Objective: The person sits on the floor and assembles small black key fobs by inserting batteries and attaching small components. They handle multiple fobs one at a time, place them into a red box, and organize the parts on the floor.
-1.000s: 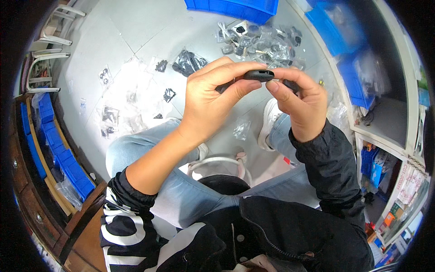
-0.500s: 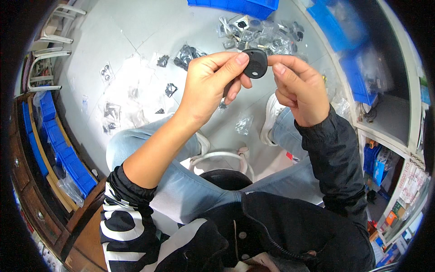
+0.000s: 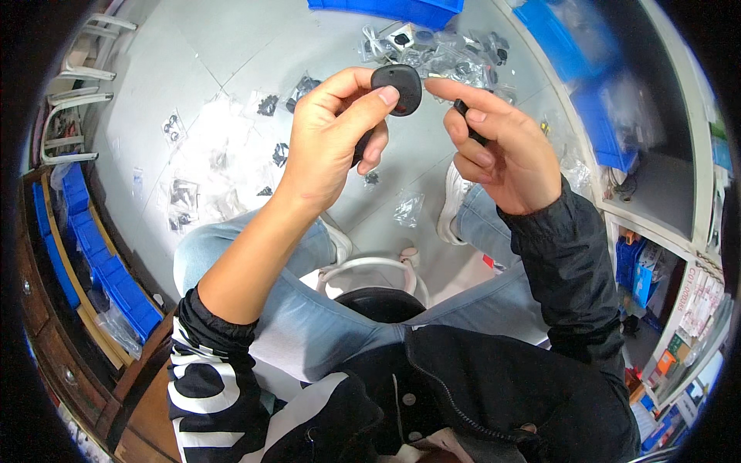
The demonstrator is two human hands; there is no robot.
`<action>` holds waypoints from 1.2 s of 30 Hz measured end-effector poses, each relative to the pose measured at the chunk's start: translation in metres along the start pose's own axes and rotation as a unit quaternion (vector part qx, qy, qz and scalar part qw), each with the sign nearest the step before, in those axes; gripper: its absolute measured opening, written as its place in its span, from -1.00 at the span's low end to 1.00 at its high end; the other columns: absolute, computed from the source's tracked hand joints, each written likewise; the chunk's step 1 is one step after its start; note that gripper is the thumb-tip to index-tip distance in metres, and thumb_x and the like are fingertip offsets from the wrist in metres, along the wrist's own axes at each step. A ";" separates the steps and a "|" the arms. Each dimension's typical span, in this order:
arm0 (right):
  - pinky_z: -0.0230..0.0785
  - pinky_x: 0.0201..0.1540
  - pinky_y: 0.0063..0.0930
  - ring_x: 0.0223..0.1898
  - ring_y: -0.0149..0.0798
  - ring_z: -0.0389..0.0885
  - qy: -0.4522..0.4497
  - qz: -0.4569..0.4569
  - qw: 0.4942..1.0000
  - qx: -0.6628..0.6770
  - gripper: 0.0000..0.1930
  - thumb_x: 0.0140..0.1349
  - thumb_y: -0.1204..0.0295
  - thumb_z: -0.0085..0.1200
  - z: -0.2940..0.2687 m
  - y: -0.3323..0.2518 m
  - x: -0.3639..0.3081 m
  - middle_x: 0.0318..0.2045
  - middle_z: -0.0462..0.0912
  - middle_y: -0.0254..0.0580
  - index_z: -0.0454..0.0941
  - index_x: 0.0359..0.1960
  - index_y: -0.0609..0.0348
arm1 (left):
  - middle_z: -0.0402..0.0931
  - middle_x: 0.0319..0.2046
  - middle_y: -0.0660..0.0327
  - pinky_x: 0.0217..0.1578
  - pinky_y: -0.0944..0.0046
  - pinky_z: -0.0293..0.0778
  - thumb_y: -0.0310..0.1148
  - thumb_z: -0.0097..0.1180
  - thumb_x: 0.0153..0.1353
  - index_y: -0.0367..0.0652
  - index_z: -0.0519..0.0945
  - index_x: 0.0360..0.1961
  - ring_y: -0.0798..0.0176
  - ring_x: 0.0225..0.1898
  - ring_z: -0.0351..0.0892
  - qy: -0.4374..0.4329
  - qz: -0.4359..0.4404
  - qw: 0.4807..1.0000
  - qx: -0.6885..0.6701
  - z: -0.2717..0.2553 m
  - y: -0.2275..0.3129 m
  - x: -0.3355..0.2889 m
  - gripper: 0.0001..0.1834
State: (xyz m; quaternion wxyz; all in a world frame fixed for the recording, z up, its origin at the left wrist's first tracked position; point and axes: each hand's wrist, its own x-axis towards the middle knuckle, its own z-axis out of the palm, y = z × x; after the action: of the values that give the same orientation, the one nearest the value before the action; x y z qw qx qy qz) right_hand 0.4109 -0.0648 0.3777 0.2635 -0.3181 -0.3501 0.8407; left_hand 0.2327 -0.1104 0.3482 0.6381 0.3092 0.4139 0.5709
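Note:
Pinched between the thumb and fingers of my left hand (image 3: 336, 127) is a flat, rounded black disc-like piece (image 3: 404, 99), its broad face toward me. Another dark thing (image 3: 360, 147) shows partly under the curled fingers of that hand; its shape is mostly hidden. My right hand (image 3: 505, 150) is closed on a small narrow black piece (image 3: 468, 119) between thumb and fingers, with its index finger reaching toward the disc-like piece. A small gap separates that fingertip from the disc's edge. Both hands are raised above the floor in front of my knees.
Bagged small parts and cables (image 3: 455, 58) lie in a heap on the grey floor (image 3: 224, 46), near a blue bin (image 3: 386, 9). Clear bags with black parts (image 3: 185, 197) are scattered at left. Shelving with blue bins (image 3: 602, 131) stands right; blue trays (image 3: 100, 247) line the left.
My left hand has shifted left and slightly up with the disc-like piece, away from my right fingertip. The narrow black piece now shows in my right hand, which has turned a little.

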 end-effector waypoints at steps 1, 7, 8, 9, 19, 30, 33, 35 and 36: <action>-0.01 -0.64 -0.77 -0.65 -0.61 0.10 0.000 -0.011 1.000 -0.017 -0.64 0.15 0.45 -0.16 0.000 0.000 0.000 -0.46 0.41 -0.32 0.28 0.00 0.32 | 0.47 -0.56 0.19 -0.83 0.55 0.13 -0.41 0.00 0.11 -0.30 0.46 -0.35 0.55 -0.79 0.21 -0.002 0.007 1.000 0.001 0.000 0.000 0.000 -0.84; 0.02 -0.64 -0.78 -0.68 -0.62 0.14 0.031 -0.062 0.988 -0.137 -0.69 0.13 0.44 -0.06 -0.001 0.000 -0.003 -0.44 0.52 -0.25 0.36 -0.08 0.26 | 0.50 -0.53 0.15 -0.82 0.55 0.14 -0.43 -0.01 0.10 -0.31 0.45 -0.33 0.55 -0.80 0.21 -0.012 0.020 1.000 0.017 0.002 0.000 -0.001 -0.84; 0.02 -0.64 -0.78 -0.69 -0.63 0.15 0.040 -0.071 0.984 -0.156 -0.71 0.13 0.44 -0.05 -0.001 -0.001 -0.004 -0.45 0.53 -0.26 0.38 -0.10 0.25 | 0.50 -0.53 0.15 -0.82 0.56 0.14 -0.43 -0.01 0.10 -0.31 0.45 -0.32 0.55 -0.79 0.21 -0.012 0.017 1.000 0.021 0.002 0.000 -0.002 -0.84; 0.02 -0.64 -0.79 -0.68 -0.63 0.15 0.043 -0.078 0.980 -0.176 -0.72 0.13 0.44 -0.05 -0.001 -0.001 -0.004 -0.45 0.53 -0.27 0.40 -0.12 0.24 | 0.50 -0.54 0.16 -0.82 0.56 0.14 -0.43 -0.01 0.10 -0.32 0.45 -0.32 0.55 -0.79 0.21 -0.012 0.014 1.000 0.025 0.003 0.000 -0.002 -0.83; 0.27 -0.37 -0.71 -0.43 -0.52 0.45 0.115 -0.227 0.893 -0.372 -0.83 0.11 0.58 -0.08 0.003 0.003 -0.007 -0.47 0.53 -0.34 0.46 -0.24 0.23 | 0.49 -0.54 0.21 -0.80 0.58 0.11 -0.44 0.04 0.07 -0.29 0.47 -0.27 0.58 -0.77 0.21 -0.028 0.026 0.996 0.076 0.006 -0.002 -0.006 -0.81; 0.30 -0.38 -0.68 -0.41 -0.50 0.50 0.110 -0.233 0.866 -0.429 -0.84 0.04 0.57 0.02 0.002 0.008 -0.005 -0.46 0.56 -0.27 0.47 -0.30 0.22 | 0.45 -0.59 0.26 -0.82 0.58 0.13 -0.43 0.13 -0.01 -0.28 0.49 -0.36 0.56 -0.77 0.22 -0.026 0.006 0.995 0.100 0.011 -0.002 -0.007 -0.82; 0.30 -0.37 -0.69 -0.41 -0.50 0.49 0.100 -0.239 0.874 -0.411 -0.85 0.04 0.57 0.03 0.005 0.009 -0.005 -0.45 0.56 -0.27 0.47 -0.30 0.23 | 0.39 -0.65 0.39 -0.79 0.60 0.08 -0.39 0.17 -0.01 -0.23 0.52 -0.35 0.61 -0.75 0.22 -0.019 -0.004 0.996 0.084 0.013 -0.003 -0.007 -0.80; 0.29 -0.36 -0.70 -0.40 -0.51 0.49 0.091 -0.245 0.883 -0.389 -0.86 0.05 0.56 0.04 0.008 0.008 -0.006 -0.44 0.55 -0.27 0.47 -0.31 0.25 | 0.40 -0.64 0.40 -0.76 0.61 0.10 -0.41 0.16 0.00 -0.22 0.53 -0.37 0.61 -0.72 0.23 -0.012 0.010 0.995 0.103 0.013 -0.003 -0.007 -0.83; 0.29 -0.35 -0.71 -0.40 -0.51 0.48 0.091 -0.220 0.903 -0.359 -0.86 0.05 0.56 0.04 0.009 0.008 -0.007 -0.44 0.55 -0.28 0.47 -0.32 0.25 | 0.41 -0.62 0.39 -0.73 0.61 0.13 -0.42 0.15 0.00 -0.21 0.53 -0.37 0.60 -0.70 0.25 -0.015 0.012 0.993 0.113 0.012 -0.002 -0.007 -0.84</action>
State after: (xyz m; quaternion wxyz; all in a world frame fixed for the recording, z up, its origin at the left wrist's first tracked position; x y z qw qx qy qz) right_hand 0.4072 -0.0777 0.3793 0.3401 -0.3811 -0.6635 0.5467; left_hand 0.2442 -0.1169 0.3535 0.5984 0.3930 0.4627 0.5229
